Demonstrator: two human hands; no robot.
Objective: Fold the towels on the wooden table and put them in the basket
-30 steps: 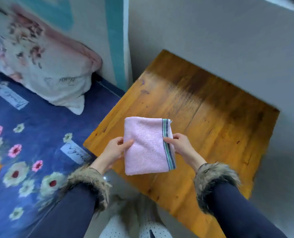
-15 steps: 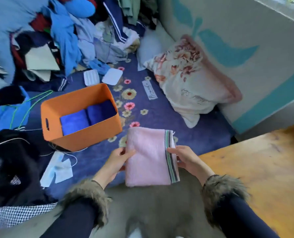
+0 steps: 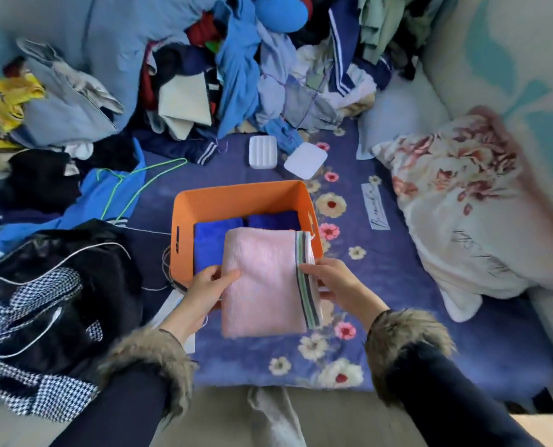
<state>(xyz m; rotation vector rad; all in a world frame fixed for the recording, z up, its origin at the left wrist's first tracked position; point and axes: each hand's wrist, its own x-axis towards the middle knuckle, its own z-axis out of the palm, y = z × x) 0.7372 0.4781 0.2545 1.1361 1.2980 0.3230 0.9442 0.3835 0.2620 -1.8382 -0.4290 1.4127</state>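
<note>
I am gripping the folded pink towel (image 3: 263,285) with my left hand (image 3: 205,290) and right hand (image 3: 334,283), fingers pinching its 2 side edges. Its long axis is pointing to 12 o'clock, overlapping the orange basket's (image 3: 236,196) near rim; 2 blue towels (image 3: 217,235) are lying inside.

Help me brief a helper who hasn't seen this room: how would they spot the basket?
Look at the blue floral bedspread, below the heap of clothes. The basket sits mid-bed, just beyond the pink towel. It is the only rigid orange box there, with blue towels inside.
</note>
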